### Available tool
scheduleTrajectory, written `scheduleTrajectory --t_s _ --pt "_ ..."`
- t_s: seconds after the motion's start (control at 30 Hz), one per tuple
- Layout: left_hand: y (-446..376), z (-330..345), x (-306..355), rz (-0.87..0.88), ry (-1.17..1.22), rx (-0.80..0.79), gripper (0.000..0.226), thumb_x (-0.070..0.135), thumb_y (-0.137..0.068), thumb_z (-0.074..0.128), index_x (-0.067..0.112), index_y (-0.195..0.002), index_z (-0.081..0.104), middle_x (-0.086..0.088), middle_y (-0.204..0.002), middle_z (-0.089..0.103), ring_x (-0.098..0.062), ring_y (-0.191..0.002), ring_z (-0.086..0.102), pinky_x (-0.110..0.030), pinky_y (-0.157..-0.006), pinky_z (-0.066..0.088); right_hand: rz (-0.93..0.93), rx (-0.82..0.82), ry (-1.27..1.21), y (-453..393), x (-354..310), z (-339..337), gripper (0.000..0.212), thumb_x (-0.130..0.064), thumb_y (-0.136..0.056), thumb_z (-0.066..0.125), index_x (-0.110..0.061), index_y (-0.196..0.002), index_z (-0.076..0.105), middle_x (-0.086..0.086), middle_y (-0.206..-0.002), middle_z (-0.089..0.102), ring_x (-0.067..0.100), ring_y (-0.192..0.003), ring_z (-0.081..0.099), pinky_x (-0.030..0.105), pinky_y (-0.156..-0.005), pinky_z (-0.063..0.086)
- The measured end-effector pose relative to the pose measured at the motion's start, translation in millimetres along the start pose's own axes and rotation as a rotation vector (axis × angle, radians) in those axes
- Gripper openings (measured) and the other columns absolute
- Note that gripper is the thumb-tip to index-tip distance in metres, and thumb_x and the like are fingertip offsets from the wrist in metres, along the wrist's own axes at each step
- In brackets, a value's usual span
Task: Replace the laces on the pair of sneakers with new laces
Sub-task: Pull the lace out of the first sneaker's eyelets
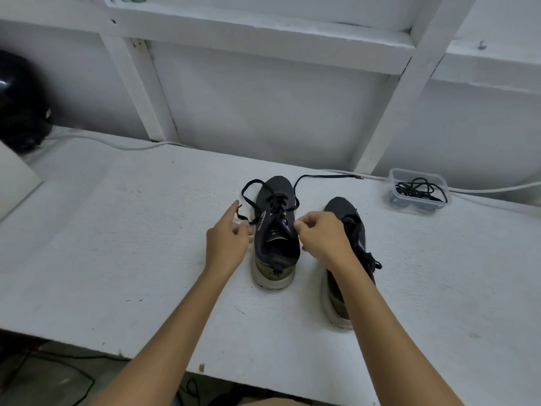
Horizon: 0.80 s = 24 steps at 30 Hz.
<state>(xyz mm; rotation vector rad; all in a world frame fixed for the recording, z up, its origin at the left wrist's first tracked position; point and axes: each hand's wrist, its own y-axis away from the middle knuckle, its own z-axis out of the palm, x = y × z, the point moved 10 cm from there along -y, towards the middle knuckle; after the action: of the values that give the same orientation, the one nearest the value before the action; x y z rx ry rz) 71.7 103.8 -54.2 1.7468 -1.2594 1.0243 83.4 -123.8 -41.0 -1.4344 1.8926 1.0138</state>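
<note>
Two dark sneakers with pale soles stand on the white table (117, 244), toes pointing away from me. The left sneaker (275, 273) has its black lace (248, 186) loosened, with loose ends trailing to both sides. My left hand (227, 241) lies beside it, its index finger stretched out to the lace's left tip and holding nothing. My right hand (322, 237) pinches with thumb and forefinger at the lace by the sneaker's top right eyelet. My right forearm partly covers the right sneaker (341, 209), which is still laced.
A clear plastic container (392, 174) holding coiled black laces (418, 189) sits at the back right of the table. A white cable (117, 143) runs along the wall. A black helmet-like object (20, 104) is at the far left. The table's near edge runs below my forearms.
</note>
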Motion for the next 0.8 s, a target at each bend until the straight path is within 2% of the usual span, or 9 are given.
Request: scheduleTrajectory --t_s 0.07,0.1,0.2,0.3,0.4,0.47,0.6,0.7,0.8 --pt "6.5 8.9 5.6 0.005 -0.053 -0.091 0.060 0.028 -0.100 0.056 0.040 -0.152 0.030 0.006 -0.088 0.073 -0.003 -0.080 0.066 -0.010 -0.065 0.045 0.102 -0.051 -0.116 1.1 12.6 6.0 0.017 -0.019 -0.096 0.064 -0.012 -0.086 0.075 0.004 -0.082 0.075 0.018 -0.078 0.074 0.038 -0.078 0.064" --pt "9.7 11.8 8.6 -0.006 -0.063 -0.121 0.058 0.032 -0.100 0.056 0.042 -0.151 0.031 0.008 -0.097 0.072 0.001 -0.084 0.062 -0.012 -0.070 0.043 0.131 -0.073 -0.173 2.1 15.2 9.3 0.018 -0.016 -0.097 0.064 -0.010 -0.085 0.075 0.006 -0.084 0.076 0.019 -0.078 0.075 0.039 -0.076 0.064" --pt "13.3 15.7 16.8 -0.005 -0.053 -0.153 0.027 0.031 -0.101 0.054 0.031 -0.127 0.060 0.006 -0.114 0.068 0.001 -0.091 0.061 -0.021 -0.077 0.047 0.146 -0.129 -0.270 2.8 10.8 17.3 0.015 -0.014 -0.097 0.064 -0.011 -0.090 0.077 0.010 -0.091 0.077 0.020 -0.084 0.075 0.038 -0.076 0.064" --pt "10.1 13.6 19.9 -0.017 -0.122 -0.170 0.016 0.034 -0.099 0.056 0.027 -0.110 0.066 0.007 -0.112 0.068 -0.003 -0.093 0.063 -0.020 -0.075 0.050 0.087 -0.188 -0.216 3.4 -2.4 25.7 0.011 -0.022 -0.096 0.069 -0.017 -0.098 0.078 0.002 -0.090 0.077 0.016 -0.085 0.074 0.034 -0.077 0.064" --pt "11.6 23.1 22.9 -0.041 -0.173 -0.329 0.034 0.042 -0.091 0.066 0.030 -0.123 0.061 0.011 -0.118 0.064 -0.009 -0.105 0.063 -0.028 -0.087 0.053 -0.004 -0.186 -0.171 -0.7 -18.0 23.7 0.013 -0.020 -0.095 0.069 -0.018 -0.104 0.078 -0.003 -0.093 0.076 0.013 -0.089 0.072 0.031 -0.076 0.063" --pt "14.8 33.9 26.2 -0.013 -0.247 -0.408 0.037 0.046 -0.080 0.073 0.034 -0.113 0.063 0.013 -0.107 0.067 -0.005 -0.098 0.065 -0.030 -0.086 0.056 -0.023 -0.209 -0.099 -4.8 -23.9 23.4 0.011 -0.019 -0.096 0.065 -0.018 -0.098 0.076 -0.001 -0.094 0.075 0.016 -0.090 0.072 0.032 -0.074 0.063" --pt "18.0 50.3 27.7 0.025 -0.405 -0.366 0.067 0.064 -0.053 0.067 0.035 -0.113 0.059 0.009 -0.110 0.064 -0.013 -0.094 0.065 -0.040 -0.084 0.057 -0.063 -0.275 0.081 -12.3 -34.3 20.7 0.015 -0.017 -0.101 0.051 -0.015 -0.093 0.064 0.007 -0.097 0.072 0.024 -0.090 0.074 0.037 -0.073 0.064" --pt "18.2 51.0 28.5 0.022 -0.448 -0.329 0.061 0.056 -0.062 0.067 0.031 -0.116 0.059 0.007 -0.112 0.062 -0.017 -0.097 0.062 -0.040 -0.085 0.056 -0.071 -0.196 0.031 -13.9 -35.7 12.8 0.017 -0.015 -0.104 0.045 -0.006 -0.102 0.059 0.011 -0.097 0.068 0.024 -0.088 0.073 0.031 -0.062 0.062" --pt "19.6 47.8 28.1 0.020 -0.439 -0.319 0.052 0.053 -0.068 0.068 0.031 -0.115 0.059 0.007 -0.110 0.060 -0.017 -0.096 0.062 -0.040 -0.085 0.056 -0.017 -0.141 -0.109 -9.5 -24.0 14.5 0.015 -0.021 -0.103 0.051 -0.011 -0.102 0.062 0.008 -0.098 0.069 0.021 -0.088 0.072 0.030 -0.058 0.062"
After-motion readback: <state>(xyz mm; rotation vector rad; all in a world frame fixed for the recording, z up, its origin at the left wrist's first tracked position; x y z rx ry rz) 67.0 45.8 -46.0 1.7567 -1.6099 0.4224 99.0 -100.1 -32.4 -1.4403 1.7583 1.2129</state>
